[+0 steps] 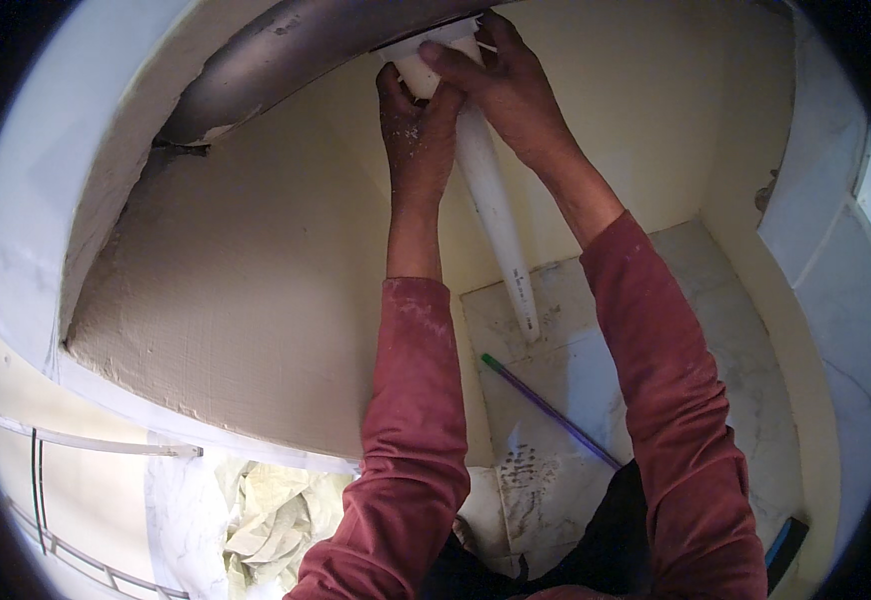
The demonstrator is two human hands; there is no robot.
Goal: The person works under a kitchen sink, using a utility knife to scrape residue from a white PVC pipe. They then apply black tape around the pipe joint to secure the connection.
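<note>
White plastic pipe (486, 190) at twelve o'clock, under the grey basin (286, 50), I am gripping with both left hand (416, 130) and right hand (501, 85).

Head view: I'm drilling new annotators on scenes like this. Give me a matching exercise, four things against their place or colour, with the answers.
Things:
1. white pipe
2. thin rod
3. grey basin underside
4. crumpled sheet

Descriptions:
A. lying on the marble floor, green tip, purple shaft
B. curved, at the top of the picture
C. gripped at its upper end by both hands
D. pale yellowish, at lower left

Pairs: 1-C, 2-A, 3-B, 4-D
</note>
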